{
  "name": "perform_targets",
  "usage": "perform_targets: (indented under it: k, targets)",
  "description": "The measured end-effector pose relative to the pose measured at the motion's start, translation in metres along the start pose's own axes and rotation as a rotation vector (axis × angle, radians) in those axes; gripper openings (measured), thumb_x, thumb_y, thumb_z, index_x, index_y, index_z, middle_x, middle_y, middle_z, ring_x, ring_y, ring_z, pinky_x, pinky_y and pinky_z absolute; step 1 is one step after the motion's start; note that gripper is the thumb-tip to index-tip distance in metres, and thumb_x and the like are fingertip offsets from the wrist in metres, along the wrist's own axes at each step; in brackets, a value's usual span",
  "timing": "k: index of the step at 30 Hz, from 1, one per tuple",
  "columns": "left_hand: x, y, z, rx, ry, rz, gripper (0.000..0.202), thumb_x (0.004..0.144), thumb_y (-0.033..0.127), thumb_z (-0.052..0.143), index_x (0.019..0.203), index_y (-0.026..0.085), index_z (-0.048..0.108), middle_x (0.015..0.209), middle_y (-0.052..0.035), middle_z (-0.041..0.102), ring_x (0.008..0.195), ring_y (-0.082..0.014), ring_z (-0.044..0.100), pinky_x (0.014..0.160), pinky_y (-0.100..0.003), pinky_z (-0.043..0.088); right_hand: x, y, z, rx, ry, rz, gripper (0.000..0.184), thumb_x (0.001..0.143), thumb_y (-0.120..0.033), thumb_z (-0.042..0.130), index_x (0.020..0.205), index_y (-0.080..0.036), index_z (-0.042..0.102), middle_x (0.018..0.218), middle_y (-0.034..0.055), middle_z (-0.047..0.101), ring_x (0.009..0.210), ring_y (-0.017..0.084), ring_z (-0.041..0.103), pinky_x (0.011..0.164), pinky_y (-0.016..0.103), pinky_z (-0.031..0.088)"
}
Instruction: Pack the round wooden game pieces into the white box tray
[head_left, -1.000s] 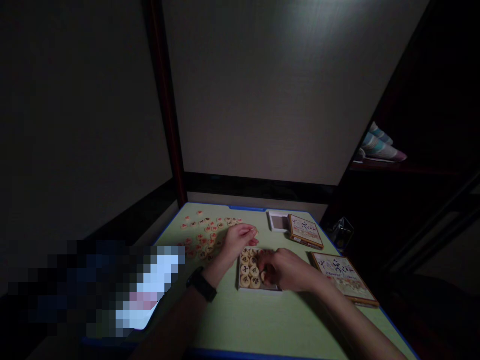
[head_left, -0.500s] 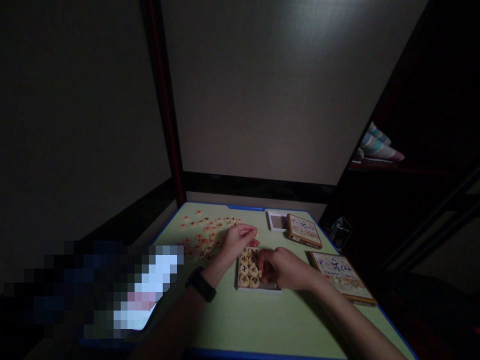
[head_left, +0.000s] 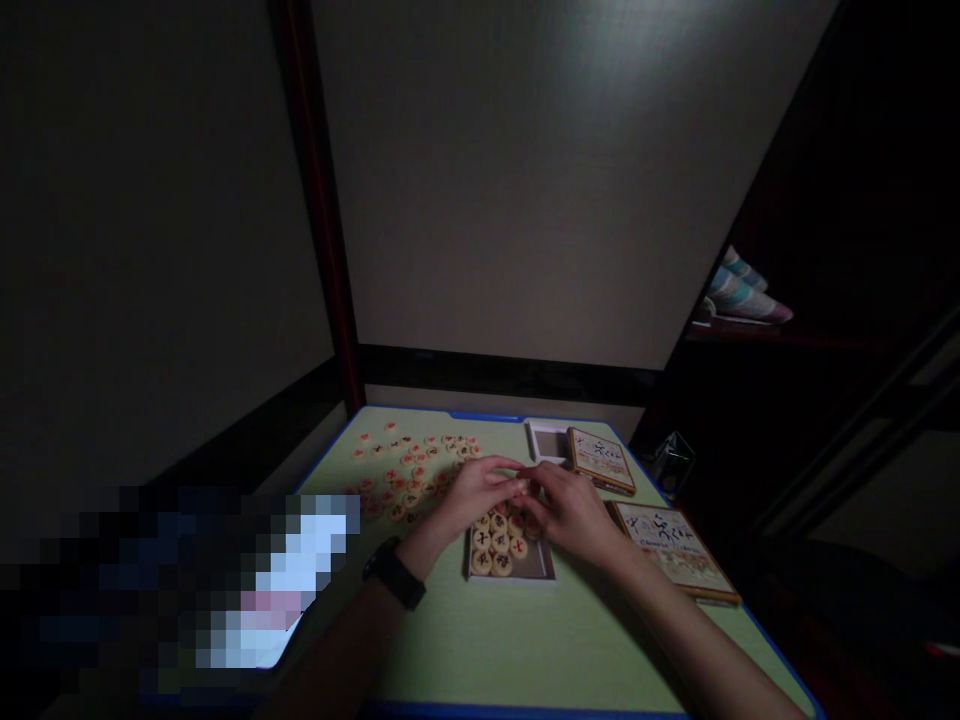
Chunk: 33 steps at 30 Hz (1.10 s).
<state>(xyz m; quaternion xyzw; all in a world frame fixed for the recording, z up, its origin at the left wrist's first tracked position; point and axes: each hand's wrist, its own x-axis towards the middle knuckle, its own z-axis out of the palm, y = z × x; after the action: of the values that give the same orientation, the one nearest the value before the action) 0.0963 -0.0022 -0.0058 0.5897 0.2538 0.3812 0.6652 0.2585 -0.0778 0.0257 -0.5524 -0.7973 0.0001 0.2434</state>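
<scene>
A small open box (head_left: 541, 571) lies on the green table (head_left: 480, 640), partly filled with round pale game discs (head_left: 492, 548) that bear dark marks. My left hand (head_left: 472, 492), with a dark watch on its wrist, is curled just beyond the box. My right hand (head_left: 571, 505) meets it fingertip to fingertip above the box's far edge. Both pinch at something small that I cannot make out. Several more discs (head_left: 409, 465) with red and dark marks lie scattered to the left.
Two printed box lids (head_left: 602, 459) (head_left: 671, 547) lie at the right, with a small white tray (head_left: 546, 441) behind. A dark glass object (head_left: 670, 462) stands past the table's right edge. A blurred-out patch covers the lower left. A wall rises close behind.
My right hand has lifted from inside the box and moved up and left to meet my left hand. The view has shifted slightly.
</scene>
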Motion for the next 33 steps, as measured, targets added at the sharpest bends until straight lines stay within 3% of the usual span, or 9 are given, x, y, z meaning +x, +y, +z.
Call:
perform_targets:
  k: [8,14,17,33]
  targets:
    - [-0.001,0.003,-0.001,0.010,-0.060,-0.026,0.050,0.056,0.034,0.088,0.098,0.011,0.069,0.073,-0.0078,0.073,0.066,-0.0171,0.068,0.062,-0.025,0.049,-0.001,-0.002,-0.014,-0.058,-0.129,-0.016,0.018,0.090,-0.027,0.054,0.096,-0.015,0.065,0.088,0.0071,0.069,0.075,0.017,0.061,0.066,0.026,0.038]
    - [-0.008,0.021,-0.006,0.104,0.264,0.119,0.021,0.069,0.030,0.070,0.082,0.014,0.071,0.085,-0.0094,0.074,0.066,-0.0141,0.063,0.051,-0.020,0.040,-0.004,-0.014,-0.020,-0.004,-0.377,-0.083,0.012,0.079,-0.018,0.059,0.088,-0.019,0.066,0.073,0.0013,0.068,0.062,0.014,0.057,0.057,0.024,0.030]
    - [-0.009,0.024,-0.006,0.114,0.326,0.138,0.015,0.067,0.026,0.066,0.075,0.015,0.070,0.083,-0.0078,0.073,0.062,-0.0122,0.059,0.050,-0.019,0.036,-0.006,-0.018,-0.015,-0.096,-0.393,-0.120,0.015,0.075,-0.017,0.061,0.089,-0.019,0.065,0.076,0.0027,0.068,0.063,0.015,0.056,0.055,0.026,0.026]
    - [-0.008,0.025,-0.002,0.106,0.319,0.126,0.013,0.062,0.024,0.062,0.070,0.015,0.068,0.073,-0.0054,0.070,0.058,-0.0112,0.057,0.049,-0.019,0.034,-0.005,-0.019,-0.005,-0.195,-0.429,-0.111,0.020,0.074,-0.018,0.060,0.094,-0.019,0.058,0.084,0.0056,0.069,0.067,0.017,0.058,0.057,0.029,0.021]
